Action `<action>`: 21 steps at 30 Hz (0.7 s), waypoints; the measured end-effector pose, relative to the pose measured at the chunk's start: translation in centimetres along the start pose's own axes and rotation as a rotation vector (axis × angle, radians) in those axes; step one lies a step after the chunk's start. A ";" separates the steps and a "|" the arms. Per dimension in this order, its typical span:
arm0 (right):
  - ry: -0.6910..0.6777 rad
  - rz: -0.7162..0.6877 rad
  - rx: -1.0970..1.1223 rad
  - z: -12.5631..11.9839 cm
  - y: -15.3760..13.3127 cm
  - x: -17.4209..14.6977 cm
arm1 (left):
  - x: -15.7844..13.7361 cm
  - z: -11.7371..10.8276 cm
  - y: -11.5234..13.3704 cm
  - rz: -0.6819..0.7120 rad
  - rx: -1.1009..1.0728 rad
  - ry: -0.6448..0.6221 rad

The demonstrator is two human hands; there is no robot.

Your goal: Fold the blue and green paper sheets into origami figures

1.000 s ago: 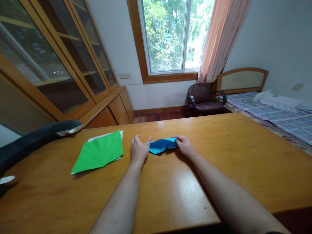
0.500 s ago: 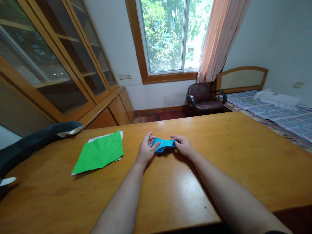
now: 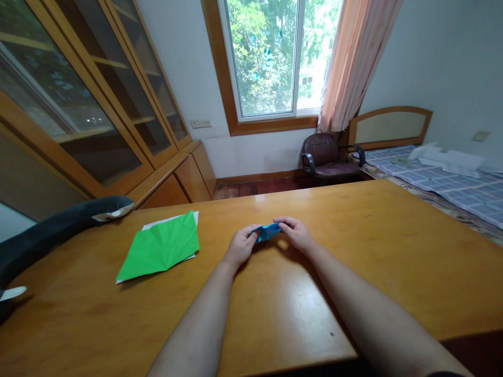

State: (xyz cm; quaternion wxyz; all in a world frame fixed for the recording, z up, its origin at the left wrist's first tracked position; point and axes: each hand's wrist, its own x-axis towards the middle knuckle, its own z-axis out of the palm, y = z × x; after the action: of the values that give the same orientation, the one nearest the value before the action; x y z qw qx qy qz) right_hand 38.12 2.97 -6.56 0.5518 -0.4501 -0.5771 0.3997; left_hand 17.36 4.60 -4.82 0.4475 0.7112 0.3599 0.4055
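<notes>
A small piece of folded blue paper point(image 3: 268, 232) is held between my two hands, just above the wooden table point(image 3: 259, 314). My left hand point(image 3: 240, 246) grips its left end, thumb on the near side and fingers closed behind. The right end is pinched between the thumb and fingers of my right hand point(image 3: 295, 233). Parts of the paper are hidden by my fingers, so its exact folded shape cannot be made out. Off to the left lies a creased green sheet of paper point(image 3: 161, 246) on top of white paper point(image 3: 168, 218).
At the table's left edge rests a dark, long plush-like object point(image 3: 58, 225) with white parts. Behind the table stand a glass-fronted cabinet point(image 3: 118, 94), a maroon armchair point(image 3: 324, 154) and a bed with a checked cover point(image 3: 440, 173).
My left hand has closed its fingers and shifted slightly right on the blue paper. The paper now looks narrower and tilted, with its darker side showing more. My right hand has barely moved.
</notes>
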 end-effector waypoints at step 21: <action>0.091 -0.046 0.057 1.3 -1.4 -0.7 | 0.0 0.5 0.6 -0.254 -0.402 0.000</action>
State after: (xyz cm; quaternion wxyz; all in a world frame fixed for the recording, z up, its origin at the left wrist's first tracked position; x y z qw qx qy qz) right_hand 36.75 1.96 -5.45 0.5992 -0.4384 -0.5500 0.3824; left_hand 17.88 4.22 -4.40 0.6276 0.5566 0.3585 0.4096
